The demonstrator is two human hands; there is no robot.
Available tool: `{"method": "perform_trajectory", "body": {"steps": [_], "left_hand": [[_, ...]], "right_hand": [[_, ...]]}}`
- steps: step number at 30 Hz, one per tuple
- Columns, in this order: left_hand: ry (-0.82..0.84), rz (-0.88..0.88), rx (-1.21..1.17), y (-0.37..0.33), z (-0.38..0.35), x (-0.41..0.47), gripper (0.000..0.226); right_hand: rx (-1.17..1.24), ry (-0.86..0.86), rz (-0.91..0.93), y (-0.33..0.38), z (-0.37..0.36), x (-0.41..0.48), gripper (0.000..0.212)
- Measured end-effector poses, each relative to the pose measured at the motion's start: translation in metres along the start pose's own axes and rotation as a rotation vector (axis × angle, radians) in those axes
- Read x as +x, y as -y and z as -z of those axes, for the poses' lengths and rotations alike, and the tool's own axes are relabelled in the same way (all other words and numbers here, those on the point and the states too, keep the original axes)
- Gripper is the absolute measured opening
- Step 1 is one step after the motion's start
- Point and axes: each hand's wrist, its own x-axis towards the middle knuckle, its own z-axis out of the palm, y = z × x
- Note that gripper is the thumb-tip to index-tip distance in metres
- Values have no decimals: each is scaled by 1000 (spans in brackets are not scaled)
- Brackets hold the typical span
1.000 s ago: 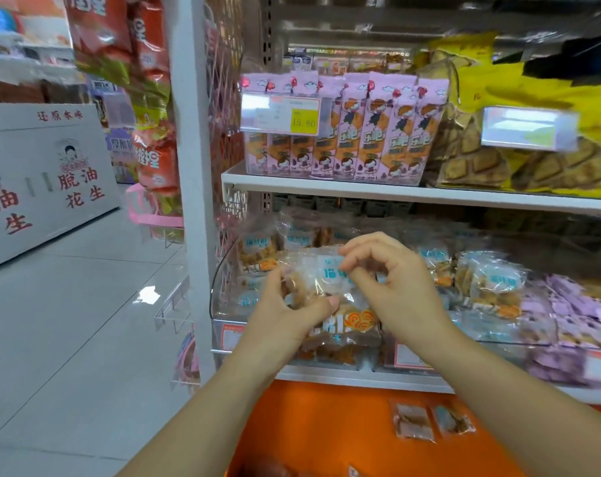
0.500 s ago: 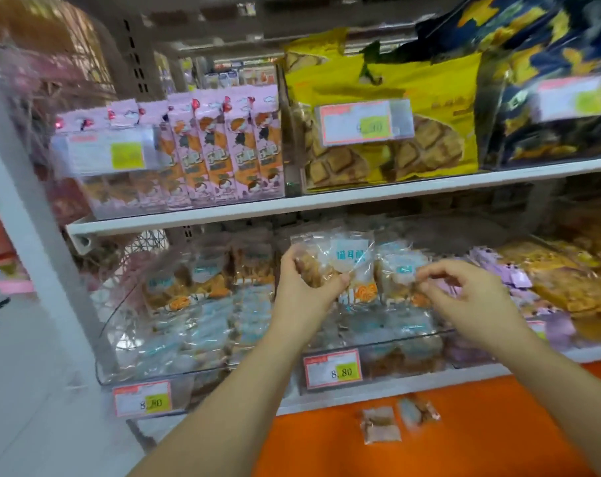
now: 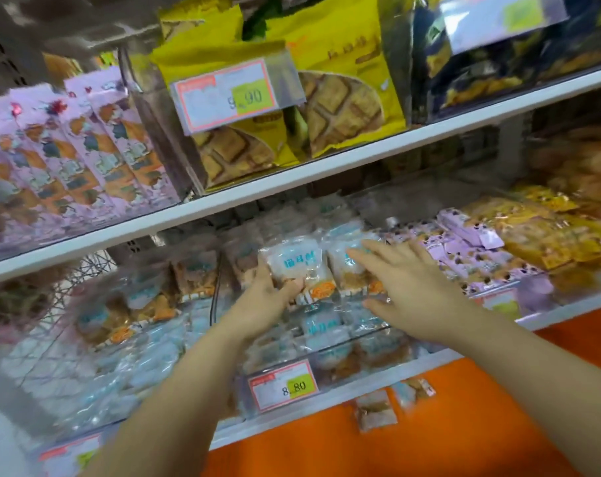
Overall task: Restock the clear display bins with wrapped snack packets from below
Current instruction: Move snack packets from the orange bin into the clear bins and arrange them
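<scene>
My left hand (image 3: 262, 301) grips a clear wrapped snack packet (image 3: 297, 266) with blue lettering by its lower left edge, holding it upright over the middle clear display bin (image 3: 326, 368). My right hand (image 3: 407, 284) reaches in beside it with fingers straight and spread, fingertips touching a neighbouring packet (image 3: 349, 266) of the same kind. The bin holds several more such packets. Two loose packets (image 3: 374, 409) lie on the orange surface below the shelf.
A left bin (image 3: 120, 339) holds similar packets. Right of my hands are bins of purple packets (image 3: 471, 249) and yellow snacks (image 3: 547, 232). The shelf above (image 3: 292, 182) carries yellow cookie bags and pink boxes. A price tag (image 3: 283, 385) reads 8.80.
The view has swung right and closer to the bins. My left hand has carried the packet deeper into the middle bin, and my right hand has let go and opened, spreading its fingers.
</scene>
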Motion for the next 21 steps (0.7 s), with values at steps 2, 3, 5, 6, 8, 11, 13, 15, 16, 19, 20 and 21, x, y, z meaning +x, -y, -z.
{"method": "perform_trajectory", "body": {"steps": [2, 3, 5, 6, 8, 11, 13, 15, 16, 19, 20, 21], "left_hand": [[-51, -9, -72, 4, -3, -7, 87], [-51, -12, -88, 4, -6, -10, 91], [-38, -35, -97, 2, -13, -15, 98], [-39, -64, -114, 1, -16, -15, 102], [-45, -89, -58, -4, -19, -14, 105], [-6, -96, 96, -11, -17, -12, 86], [-2, -107, 132, -8, -15, -10, 74], [-15, -128, 122, -2, -11, -9, 68], [-12, -131, 119, 1, -8, -7, 67], [11, -137, 75, 7, 2, -5, 61], [30, -131, 76, 7, 4, -4, 58], [54, -122, 101, 5, 5, -4, 55]], "right_hand": [[-28, 6, 4, 0, -2, 0, 66], [-44, -3, 8, 0, -3, 0, 63], [-69, -29, 12, 0, -6, 0, 58], [-78, -38, 12, 1, -7, 1, 56], [-87, -49, 4, 2, -5, 5, 54], [-121, -126, 31, 2, -6, 13, 58], [-140, -179, 48, 1, -8, 15, 66], [-165, -183, 50, -1, -8, 16, 75], [-181, -178, 48, -3, -8, 17, 77], [-179, -198, 67, -8, -6, 16, 76], [-180, -219, 87, -9, -7, 16, 75], [-186, -236, 102, -10, -9, 17, 74]]}}
